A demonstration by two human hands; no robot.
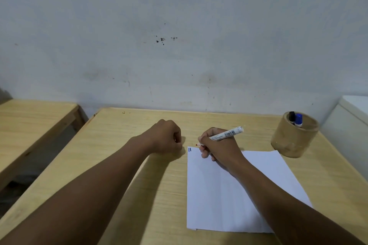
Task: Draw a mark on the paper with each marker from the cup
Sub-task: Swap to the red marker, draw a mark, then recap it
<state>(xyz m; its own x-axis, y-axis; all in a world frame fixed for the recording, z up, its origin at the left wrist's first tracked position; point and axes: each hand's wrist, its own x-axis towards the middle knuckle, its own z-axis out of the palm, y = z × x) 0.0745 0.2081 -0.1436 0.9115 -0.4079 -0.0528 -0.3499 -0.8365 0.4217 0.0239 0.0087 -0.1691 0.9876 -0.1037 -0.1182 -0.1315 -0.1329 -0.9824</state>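
A white sheet of paper [225, 191] lies on the wooden table [151, 195], with two short dark marks [189, 149] at its far left corner. My right hand [217, 145] grips a white marker [229, 134] with a red tip, uncapped, tip just beyond the paper's far edge beside the marks. My left hand [168, 137] rests as a closed fist on the table left of the paper; what it holds, if anything, is hidden. A brown cup [294, 137] at the far right holds a black-capped marker [292, 116] and a blue-capped marker [298, 120].
A grey-white wall [179, 36] runs directly behind the table. Another wooden table [29, 119] stands to the left across a gap. A white box-like object [352, 117] sits beside the table's right edge.
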